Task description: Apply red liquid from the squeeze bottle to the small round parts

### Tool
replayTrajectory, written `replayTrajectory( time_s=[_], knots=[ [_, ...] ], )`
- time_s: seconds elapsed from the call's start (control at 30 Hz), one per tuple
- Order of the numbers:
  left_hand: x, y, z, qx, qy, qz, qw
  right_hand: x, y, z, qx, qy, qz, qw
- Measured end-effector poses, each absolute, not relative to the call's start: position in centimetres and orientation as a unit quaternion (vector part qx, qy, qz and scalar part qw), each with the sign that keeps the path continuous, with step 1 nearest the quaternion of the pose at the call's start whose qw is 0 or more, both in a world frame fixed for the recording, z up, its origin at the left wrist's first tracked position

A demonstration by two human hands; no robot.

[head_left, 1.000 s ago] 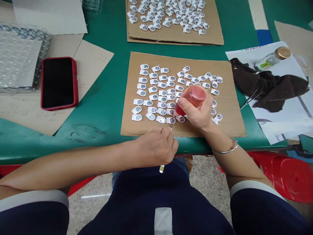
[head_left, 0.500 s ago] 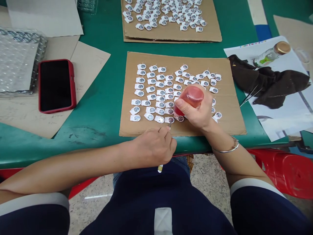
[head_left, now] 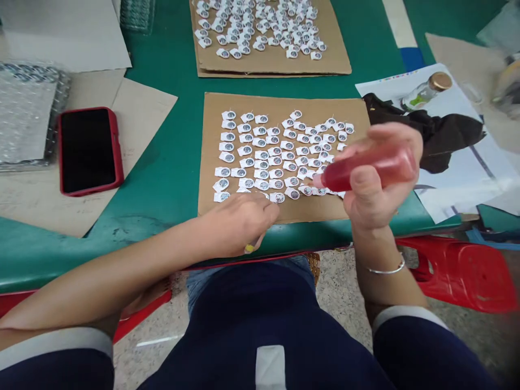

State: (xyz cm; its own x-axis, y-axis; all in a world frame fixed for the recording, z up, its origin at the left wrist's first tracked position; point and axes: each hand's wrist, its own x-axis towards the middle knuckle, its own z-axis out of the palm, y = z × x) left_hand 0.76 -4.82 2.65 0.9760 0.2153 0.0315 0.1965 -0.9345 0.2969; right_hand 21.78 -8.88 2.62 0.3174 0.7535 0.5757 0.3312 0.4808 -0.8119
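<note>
Red bottle [head_left: 352, 169] sits in the wrapped right hand [head_left: 379, 203], nozzle [head_left: 318, 181] unobstructed; closed left hand [head_left: 239, 221] grips a tool [head_left: 249, 248] by the cardboard's [head_left: 320, 214] near edge.

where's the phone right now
In the head view, the phone lies at the left, on brown paper, just right of the bubble wrap and left of the nearer cardboard.

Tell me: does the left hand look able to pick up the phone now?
Probably yes. The phone lies uncovered on the brown paper, off to the left, and nothing seems to block the left hand. Only the yellow-ended tool it holds might hinder its grip.
</note>
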Motion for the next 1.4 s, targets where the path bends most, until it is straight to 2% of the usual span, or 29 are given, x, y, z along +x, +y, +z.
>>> replayTrajectory(
  time_s=[0.1,0.2,0.3,0.5,1.07,1.4],
  knots=[
    [0.6,-4.4,2.6,0.975,0.114,0.047,0.183,21.4,-10.7,0.7,-0.473,-0.494,0.166,0.710],
    [0.6,-4.4,2.7,0.972,0.117,0.061,0.194,20.8,-12.1,-1.9,-0.501,-0.452,0.179,0.716],
    [0.7,-4.4,2.7,0.971,0.113,0.070,0.200,20.5,-12.6,-3.0,-0.530,-0.455,0.131,0.704],
    [0.5,-4.5,2.5,0.977,0.108,0.049,0.176,20.3,-12.4,-2.4,-0.598,-0.509,0.060,0.616],
    [0.5,-4.8,2.5,0.981,0.115,0.035,0.153,20.3,-12.5,-3.0,-0.609,-0.527,0.087,0.586],
    [0.5,-4.7,2.7,0.980,0.113,0.028,0.163,20.3,-12.6,-2.9,-0.607,-0.534,0.061,0.586]
  ],
)
